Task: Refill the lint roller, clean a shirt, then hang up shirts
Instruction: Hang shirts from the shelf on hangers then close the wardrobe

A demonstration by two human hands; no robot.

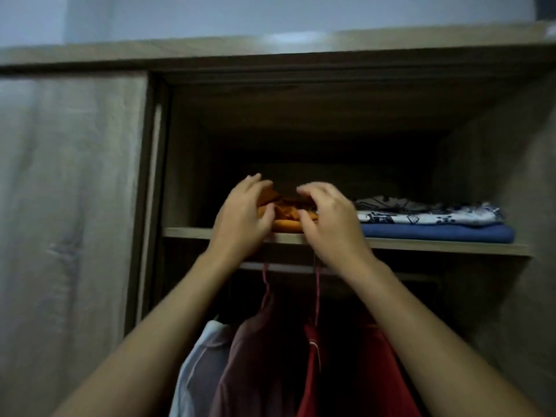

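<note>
Both arms reach up into an open wardrobe, toward an orange garment (285, 216) that lies bunched on the wooden shelf (421, 246) above the hanging rail (288, 267). The left hand (245, 218) has its fingers curled against the left side of the orange cloth, thumb raised, and the right hand (329, 224) arches over its right side with fingertips bent down onto it; the picture is blurred, so whether either hand actually grips the fabric or only touches it cannot be told. On the same shelf, just to the right of the orange garment, sits a folded stack: a white patterned cloth (430, 213) on top of a blue one (436, 233). Below the shelf, shirts hang from the rail on thin pinkish hangers (266, 281): a pale bluish-white shirt (192, 365) at the left, a dusky mauve shirt (249, 362) beside it, and a red shirt (355, 374) to the right, partly hidden behind the right forearm. A closed wardrobe door (69, 206) with a light wood grain fills the left side. No lint roller is in view.
</note>
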